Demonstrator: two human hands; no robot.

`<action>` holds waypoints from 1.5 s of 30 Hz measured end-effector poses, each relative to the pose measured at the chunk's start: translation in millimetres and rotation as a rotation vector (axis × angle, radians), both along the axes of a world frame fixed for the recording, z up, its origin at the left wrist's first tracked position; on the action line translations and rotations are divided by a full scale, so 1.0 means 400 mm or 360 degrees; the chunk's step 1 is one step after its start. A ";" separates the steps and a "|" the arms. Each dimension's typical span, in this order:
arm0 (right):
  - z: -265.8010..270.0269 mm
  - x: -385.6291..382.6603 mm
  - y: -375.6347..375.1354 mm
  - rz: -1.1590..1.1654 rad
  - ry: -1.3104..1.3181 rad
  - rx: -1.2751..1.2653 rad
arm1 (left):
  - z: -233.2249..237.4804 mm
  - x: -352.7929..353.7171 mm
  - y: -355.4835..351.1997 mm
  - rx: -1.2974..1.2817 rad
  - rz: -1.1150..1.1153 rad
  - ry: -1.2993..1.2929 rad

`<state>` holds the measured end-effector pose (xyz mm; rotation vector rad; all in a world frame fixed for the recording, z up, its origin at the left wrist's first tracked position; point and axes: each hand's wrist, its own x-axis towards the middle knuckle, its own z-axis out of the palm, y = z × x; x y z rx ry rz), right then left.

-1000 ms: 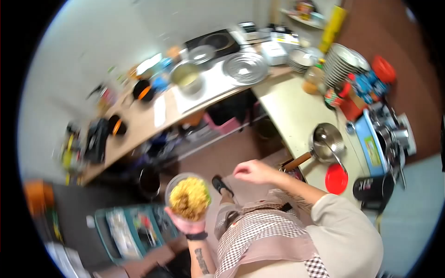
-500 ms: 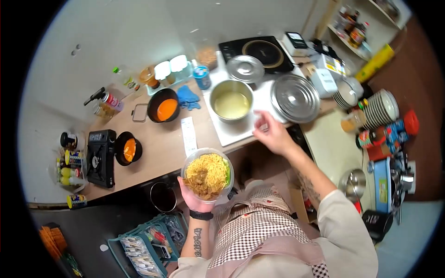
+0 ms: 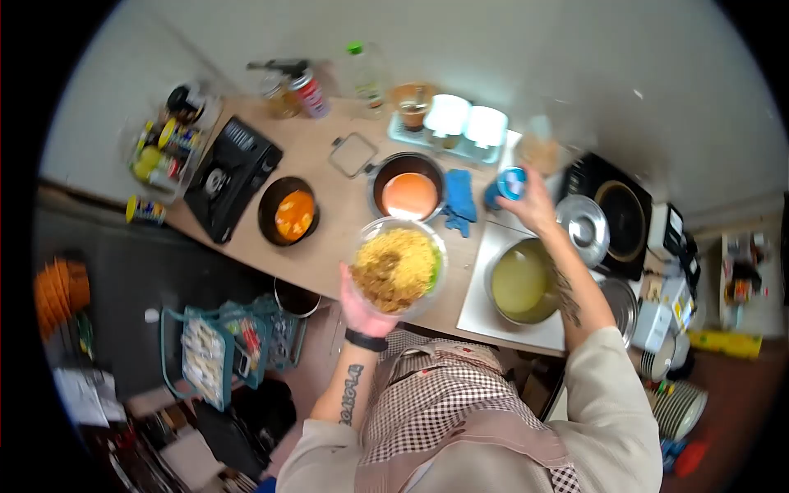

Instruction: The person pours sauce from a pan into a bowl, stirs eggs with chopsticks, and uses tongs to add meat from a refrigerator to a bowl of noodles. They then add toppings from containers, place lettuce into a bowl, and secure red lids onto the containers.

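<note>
And there was the clear bowl (image 3: 441,279), right in the middle of our view, level with the counter's front edge and filled with yellow noodles (image 3: 407,244), a brown topping (image 3: 382,287) on the side nearer us and a strip of green at the right. We had it up in the left hand (image 3: 367,309), thumb laid along the bowl's left side and palm low against it; the other fingers were hidden under the bowl, so we could not tell whether they were spread or pressed together.

Out to the right, the action was at the blue can (image 3: 494,195)! Our right hand (image 3: 534,205) was on it, fingers curved round the far side of its lid and thumb on the near side, though we could not tell how firmly they pinched. The forearm crossed above the right side of the large pot (image 3: 493,297), with its pale yellow liquid, on the white board (image 3: 475,308).

Just left of the can we spotted the blue cloth (image 3: 460,201), and beside that the black pot (image 3: 403,164) of orange liquid, directly beyond the bowl. Farther left on the wooden counter (image 3: 329,255) sat the smaller black pan (image 3: 267,220), orange inside too, and next to it the portable stove (image 3: 238,164). Over on the right, we had the steel lid (image 3: 585,230) beside the black cooktop (image 3: 612,168).
</note>
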<state>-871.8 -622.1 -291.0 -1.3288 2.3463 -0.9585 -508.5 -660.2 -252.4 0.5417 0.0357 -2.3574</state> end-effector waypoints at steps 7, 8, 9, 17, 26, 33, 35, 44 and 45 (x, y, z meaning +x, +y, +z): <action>0.292 0.140 -0.052 0.0466 -0.0457 -0.0445 | -0.056 -0.021 -0.122 0.0044 -0.0036 0.0111; 0.351 0.175 -0.071 0.0592 -0.0195 -0.0238 | -0.054 -0.024 -0.140 0.0036 -0.0074 0.0131; 0.401 0.217 -0.093 0.0791 0.0083 -0.0119 | -0.050 -0.023 -0.156 0.0029 -0.0106 0.0153; 0.466 0.419 -0.221 0.1673 0.1345 0.0304 | -0.043 -0.013 -0.242 0.0062 -0.0201 0.0304; 0.548 0.504 -0.337 0.1619 0.1540 0.0255 | -0.041 0.024 -0.277 0.0075 -0.0304 0.0449; 0.607 0.525 -0.313 0.1663 0.1541 0.0498 | -0.001 0.056 -0.309 -0.0005 -0.0275 0.0422; 0.620 0.539 -0.317 0.1666 0.1565 0.0467 | 0.006 0.058 -0.316 0.0031 -0.0294 0.0404; 0.663 0.537 -0.312 0.1557 0.1561 0.0448 | 0.011 0.053 -0.300 0.0009 -0.0297 0.0464; 0.663 0.537 -0.303 0.1567 0.1557 0.0458 | 0.011 0.053 -0.297 0.0008 -0.0292 0.0477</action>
